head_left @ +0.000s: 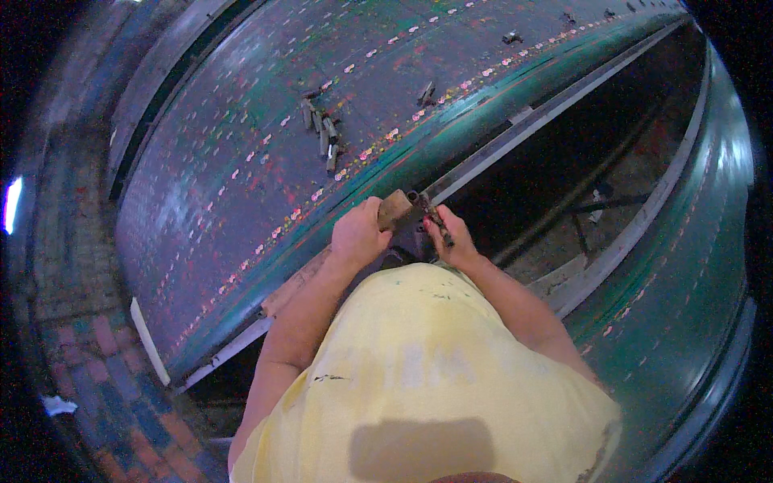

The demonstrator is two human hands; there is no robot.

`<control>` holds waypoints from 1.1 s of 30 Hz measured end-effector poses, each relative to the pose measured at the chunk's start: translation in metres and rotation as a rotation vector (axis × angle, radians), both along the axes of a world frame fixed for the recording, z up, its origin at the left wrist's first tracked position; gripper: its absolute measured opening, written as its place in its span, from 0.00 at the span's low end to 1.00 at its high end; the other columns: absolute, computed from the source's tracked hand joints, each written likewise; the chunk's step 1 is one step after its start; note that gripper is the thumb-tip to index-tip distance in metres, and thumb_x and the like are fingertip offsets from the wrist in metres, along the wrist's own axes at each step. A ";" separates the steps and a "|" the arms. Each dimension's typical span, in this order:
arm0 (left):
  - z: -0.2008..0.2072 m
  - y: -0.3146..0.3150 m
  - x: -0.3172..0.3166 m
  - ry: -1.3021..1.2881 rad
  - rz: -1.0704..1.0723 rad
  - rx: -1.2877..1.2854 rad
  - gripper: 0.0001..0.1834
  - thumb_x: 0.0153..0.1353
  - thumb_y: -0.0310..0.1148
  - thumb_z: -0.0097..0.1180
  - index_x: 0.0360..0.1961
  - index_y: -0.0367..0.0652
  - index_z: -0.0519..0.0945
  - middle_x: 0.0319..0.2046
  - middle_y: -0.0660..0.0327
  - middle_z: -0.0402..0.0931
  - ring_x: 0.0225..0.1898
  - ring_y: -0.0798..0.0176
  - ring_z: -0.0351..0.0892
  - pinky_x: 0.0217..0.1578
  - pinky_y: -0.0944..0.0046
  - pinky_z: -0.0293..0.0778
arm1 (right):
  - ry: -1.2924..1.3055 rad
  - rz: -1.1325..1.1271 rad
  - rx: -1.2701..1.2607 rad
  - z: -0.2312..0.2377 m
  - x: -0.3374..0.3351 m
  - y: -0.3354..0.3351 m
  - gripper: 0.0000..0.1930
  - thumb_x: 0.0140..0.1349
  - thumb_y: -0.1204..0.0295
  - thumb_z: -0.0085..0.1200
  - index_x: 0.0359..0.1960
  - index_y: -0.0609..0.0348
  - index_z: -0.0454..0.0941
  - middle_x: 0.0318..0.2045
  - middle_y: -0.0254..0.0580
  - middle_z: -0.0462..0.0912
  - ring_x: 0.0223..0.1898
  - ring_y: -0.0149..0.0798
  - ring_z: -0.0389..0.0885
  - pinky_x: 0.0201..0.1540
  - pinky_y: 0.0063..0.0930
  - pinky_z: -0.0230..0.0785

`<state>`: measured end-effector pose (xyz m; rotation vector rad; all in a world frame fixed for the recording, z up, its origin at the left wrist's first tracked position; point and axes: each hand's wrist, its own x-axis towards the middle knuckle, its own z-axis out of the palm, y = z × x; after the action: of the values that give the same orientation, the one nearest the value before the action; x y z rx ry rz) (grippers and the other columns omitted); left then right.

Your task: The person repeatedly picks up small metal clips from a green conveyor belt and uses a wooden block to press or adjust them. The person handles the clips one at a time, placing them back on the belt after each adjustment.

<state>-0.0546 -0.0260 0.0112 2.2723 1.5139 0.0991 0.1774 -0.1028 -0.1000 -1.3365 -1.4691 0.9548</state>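
My left hand [358, 233] is closed round a brown bar [394, 210], its end sticking out past the fingers. It looks like wood. A similar brown length [296, 283] shows behind my left forearm; whether the two are one piece is hidden. My right hand [454, 239] pinches a small dark metal fitting, possibly a clamp [436, 216], close to the bar's end. Both hands are in front of my body, at the near edge of a long printed table [241, 137]. Small metal pieces [324, 133] lie in a loose heap on the table.
More small metal pieces [427, 92] are spread along the tabletop. A pale metal rail [499, 153] runs beside its near edge. A second green table [668, 306] curves along my right, with a dark gap between. Brick flooring [113, 378] lies to the left.
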 end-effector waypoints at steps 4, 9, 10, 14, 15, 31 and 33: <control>0.008 0.006 -0.007 -0.046 -0.008 -0.049 0.27 0.59 0.38 0.75 0.58 0.46 0.80 0.48 0.47 0.88 0.51 0.36 0.89 0.51 0.40 0.84 | -0.005 -0.024 0.002 0.023 0.020 0.010 0.08 0.75 0.77 0.59 0.52 0.62 0.80 0.41 0.56 0.88 0.39 0.56 0.90 0.42 0.43 0.80; 0.009 0.004 -0.022 -0.246 -0.073 -0.078 0.27 0.59 0.36 0.73 0.60 0.47 0.81 0.50 0.44 0.87 0.53 0.33 0.87 0.54 0.39 0.83 | -0.057 -0.456 -0.098 0.021 0.040 -0.006 0.07 0.78 0.70 0.61 0.45 0.62 0.83 0.36 0.44 0.86 0.35 0.37 0.84 0.41 0.33 0.76; 0.012 0.005 -0.021 -0.258 -0.060 -0.112 0.27 0.59 0.36 0.73 0.60 0.46 0.81 0.50 0.43 0.87 0.54 0.33 0.87 0.54 0.39 0.83 | -0.062 -0.483 -0.140 0.021 0.046 -0.017 0.08 0.79 0.69 0.60 0.45 0.62 0.83 0.34 0.42 0.86 0.35 0.32 0.82 0.41 0.31 0.75; 0.049 0.007 -0.022 -0.407 -0.119 -0.300 0.27 0.57 0.36 0.76 0.57 0.43 0.82 0.48 0.45 0.88 0.51 0.36 0.89 0.54 0.43 0.84 | -0.066 -0.453 -0.178 0.014 0.054 -0.040 0.08 0.79 0.69 0.60 0.44 0.61 0.83 0.32 0.34 0.83 0.34 0.27 0.78 0.39 0.30 0.72; 0.080 0.004 -0.028 -0.487 -0.195 -0.338 0.26 0.57 0.35 0.76 0.56 0.43 0.83 0.47 0.46 0.88 0.51 0.39 0.90 0.53 0.44 0.84 | -0.064 -0.451 -0.133 0.018 0.047 -0.040 0.08 0.79 0.69 0.60 0.44 0.61 0.84 0.32 0.33 0.83 0.34 0.27 0.77 0.38 0.30 0.71; 0.088 0.107 -0.343 -1.524 1.014 0.578 0.26 0.70 0.39 0.66 0.64 0.34 0.82 0.47 0.49 0.85 0.43 0.52 0.89 0.46 0.50 0.84 | -0.190 -0.355 -0.114 0.061 0.005 -0.026 0.06 0.79 0.70 0.61 0.49 0.59 0.85 0.32 0.31 0.83 0.32 0.26 0.76 0.37 0.28 0.71; 0.040 0.116 -0.384 -1.093 1.143 0.542 0.30 0.70 0.43 0.67 0.64 0.32 0.81 0.49 0.45 0.84 0.47 0.46 0.88 0.50 0.46 0.84 | -0.166 -0.332 -0.110 0.058 0.010 -0.029 0.07 0.79 0.70 0.62 0.49 0.59 0.85 0.32 0.33 0.84 0.32 0.28 0.78 0.37 0.29 0.73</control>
<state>-0.4383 0.0895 0.0516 0.8517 1.8866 1.8377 0.1875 -0.1322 -0.0421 -1.7120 -1.2738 0.7307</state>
